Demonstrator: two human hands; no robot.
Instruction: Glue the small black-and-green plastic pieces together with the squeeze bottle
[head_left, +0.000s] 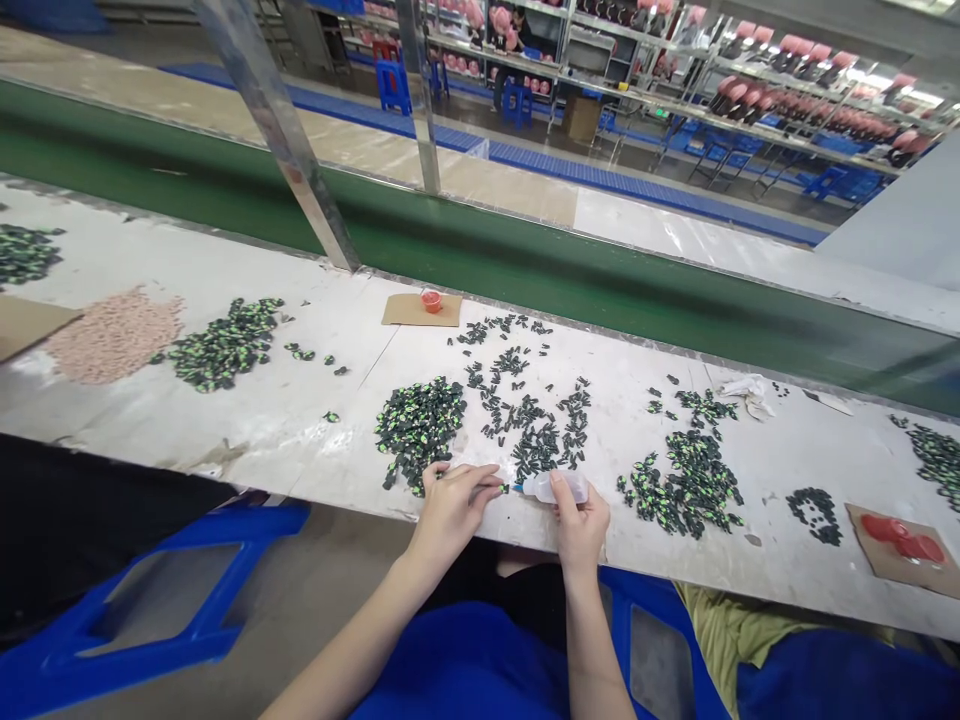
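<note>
My right hand [583,522] is closed round a small translucent squeeze bottle [553,487] with a blue tip, held on its side and pointing left. Between the fingertips of my left hand [454,503] is a small black-and-green piece [503,489], close to the bottle's tip; whether they touch I cannot tell. A heap of black-and-green pieces [420,425] lies just beyond my left hand. Small plain black pieces [536,447] are spread past the bottle. To the right of my right hand lies another heap of black-and-green pieces [686,480].
The white worktable [341,490] borders a green conveyor belt [517,255]. A red cup [431,300] stands on cardboard at the back. Pale pink pieces [112,335] lie far left, red lids or cups [900,538] far right. Metal posts [289,150] rise behind the table. A blue stool [150,600] stands below left.
</note>
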